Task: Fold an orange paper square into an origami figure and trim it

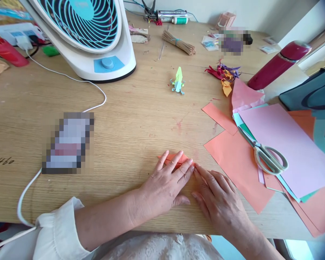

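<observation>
A small folded piece of orange paper (178,159) lies on the table near its front edge. Across it rests my left hand (168,180), palm down, with stretched fingers pressing on the paper and hiding much of it. My right hand (219,195) is on the table just to the right. Its index fingertip touches the paper's right end beside my left fingertips, its thumb is apart from the fingers, and the other fingers bend slightly. Scissors (262,151) lie shut on a stack of coloured paper sheets (287,144) to the right.
A fan (105,65) stands at the back left, with a blurred phone (67,144) and white cable (105,94) before it. Farther back are a folded green-and-blue paper figure (178,81), several coloured paper figures (224,74), a bundle of sticks (178,42) and a red flask (278,66).
</observation>
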{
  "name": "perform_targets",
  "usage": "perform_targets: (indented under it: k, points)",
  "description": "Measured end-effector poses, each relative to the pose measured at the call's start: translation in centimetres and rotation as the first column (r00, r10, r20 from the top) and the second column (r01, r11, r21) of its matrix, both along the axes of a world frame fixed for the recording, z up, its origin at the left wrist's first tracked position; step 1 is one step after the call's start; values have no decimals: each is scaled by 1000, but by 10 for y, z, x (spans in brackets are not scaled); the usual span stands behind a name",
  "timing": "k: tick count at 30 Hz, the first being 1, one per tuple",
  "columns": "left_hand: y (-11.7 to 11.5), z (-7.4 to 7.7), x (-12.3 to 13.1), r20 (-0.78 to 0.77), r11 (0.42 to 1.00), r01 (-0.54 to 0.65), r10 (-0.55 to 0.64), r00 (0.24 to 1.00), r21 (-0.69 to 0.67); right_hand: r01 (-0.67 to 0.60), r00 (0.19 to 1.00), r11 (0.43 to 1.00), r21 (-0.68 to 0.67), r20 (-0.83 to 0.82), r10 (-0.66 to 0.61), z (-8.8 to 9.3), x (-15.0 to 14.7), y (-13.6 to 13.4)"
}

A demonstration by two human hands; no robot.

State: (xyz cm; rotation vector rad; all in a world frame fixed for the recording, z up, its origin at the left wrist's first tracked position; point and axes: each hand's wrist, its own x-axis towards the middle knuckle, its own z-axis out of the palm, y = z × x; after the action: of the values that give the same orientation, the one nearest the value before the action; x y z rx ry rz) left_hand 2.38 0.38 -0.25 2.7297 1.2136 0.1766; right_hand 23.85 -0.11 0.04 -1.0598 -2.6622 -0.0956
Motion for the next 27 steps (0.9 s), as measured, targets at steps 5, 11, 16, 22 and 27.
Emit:
perform_targets:
  k: [5, 11, 16, 22, 27]
  points:
    - [6, 5, -5, 95, 998, -1, 6, 995, -56, 13, 999, 1000, 6, 50, -13, -2, -3, 1]
    - [20, 7, -18, 364, 986, -140, 162, 917, -86, 54, 998, 998, -10, 30, -54, -3, -4, 2]
    - [26, 5, -19, 416, 943, -302, 333, 846, -140, 84, 996, 996, -27, 11, -84, -3, -5, -1]
    - [29, 2, -7, 388, 922, -338, 386, 837, -187, 75, 997, 996, -43, -8, -76, -4, -5, -1]
    - [30, 1, -4, 374, 910, -366, 414, 830, -194, 65, 998, 997, -34, 2, -65, -3, -5, 0]
